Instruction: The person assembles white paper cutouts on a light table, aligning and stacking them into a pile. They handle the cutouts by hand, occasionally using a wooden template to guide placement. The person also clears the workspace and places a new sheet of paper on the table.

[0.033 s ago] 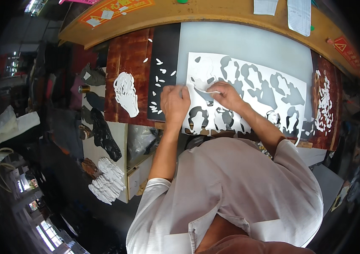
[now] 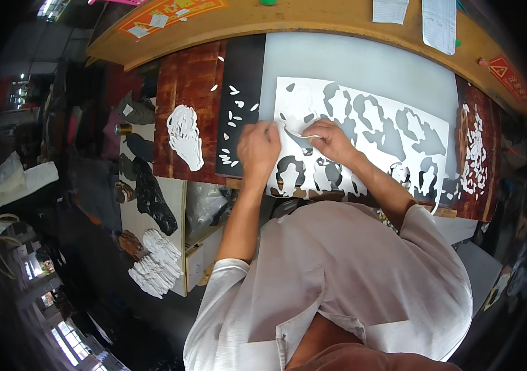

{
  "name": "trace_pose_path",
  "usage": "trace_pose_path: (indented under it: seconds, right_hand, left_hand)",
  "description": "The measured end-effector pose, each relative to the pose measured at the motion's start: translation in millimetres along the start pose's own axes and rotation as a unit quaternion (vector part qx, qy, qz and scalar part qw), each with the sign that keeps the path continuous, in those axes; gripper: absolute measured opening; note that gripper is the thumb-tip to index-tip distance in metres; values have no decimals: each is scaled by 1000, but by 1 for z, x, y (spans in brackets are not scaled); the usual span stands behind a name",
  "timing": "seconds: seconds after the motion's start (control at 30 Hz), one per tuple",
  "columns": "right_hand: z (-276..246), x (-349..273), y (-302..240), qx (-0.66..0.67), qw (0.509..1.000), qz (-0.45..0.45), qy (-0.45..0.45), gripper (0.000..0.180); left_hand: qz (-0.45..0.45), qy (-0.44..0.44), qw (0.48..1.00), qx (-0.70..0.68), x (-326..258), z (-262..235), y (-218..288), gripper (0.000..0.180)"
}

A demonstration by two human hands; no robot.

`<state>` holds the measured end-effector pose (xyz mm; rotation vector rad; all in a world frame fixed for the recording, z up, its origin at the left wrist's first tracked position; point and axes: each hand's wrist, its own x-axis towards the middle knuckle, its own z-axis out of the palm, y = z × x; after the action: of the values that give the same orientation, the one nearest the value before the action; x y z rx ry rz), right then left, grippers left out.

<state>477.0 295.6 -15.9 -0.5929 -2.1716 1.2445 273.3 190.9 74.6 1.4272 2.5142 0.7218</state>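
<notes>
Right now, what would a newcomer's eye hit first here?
Probably the large white sheet full of curvy cutouts, mid-bench, with the right hand pinching a lifted curl of it and the left hand at its left edge. Next, the stack of white cut pieces on the reddish-brown board to the left, and the small white scraps strewn at the far right.

The right hand is covering part of the white sheet; two papers (hanging ones) are running past the top edge; a window is looking blurred.
</notes>
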Motion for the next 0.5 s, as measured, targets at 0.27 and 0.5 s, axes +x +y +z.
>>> trace_pose_path:
  seconds: [0.27, 0.5]
  right_hand:
    - [30, -21, -2, -79, 989, -50, 111, 18]
    - [21, -22, -12, -116, 986, -92, 81, 19]
  left_hand:
    - [187, -271, 942, -67, 23, 55, -23, 29]
    - [251, -214, 942, 68, 10, 64, -18, 11]
